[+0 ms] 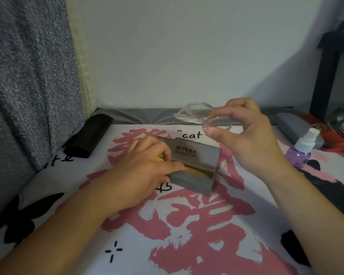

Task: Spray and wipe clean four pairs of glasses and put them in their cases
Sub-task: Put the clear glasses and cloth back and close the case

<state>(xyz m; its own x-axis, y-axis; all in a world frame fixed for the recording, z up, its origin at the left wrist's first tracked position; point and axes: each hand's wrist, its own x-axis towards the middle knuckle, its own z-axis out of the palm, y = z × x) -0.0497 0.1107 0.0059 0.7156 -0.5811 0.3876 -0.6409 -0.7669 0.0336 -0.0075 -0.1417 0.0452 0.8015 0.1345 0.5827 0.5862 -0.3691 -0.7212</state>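
Across the whole surface lies the white cloth with pink brush-stroke print and black butterfly shapes (187, 225), the word "cat" lettered near its far edge. At its middle stands the grey hard-shell glasses case (195, 175), lid raised upright, a yellow cloth (195, 172) showing inside. My left hand (145, 171) grips the case's near left end, fingers curled over the rim and touching the yellow cloth. My right hand (244, 135) is raised above and behind the case, thumb and fingertips pinching the clear-framed transparent glasses (199, 116), which hang in the air, clear of the cloth. Far left, a black soft pouch (87, 134) lies flat. Far right, a second grey case (295, 126), closed. Just before it, a small purple spray bottle with white nozzle (303, 150), upright.
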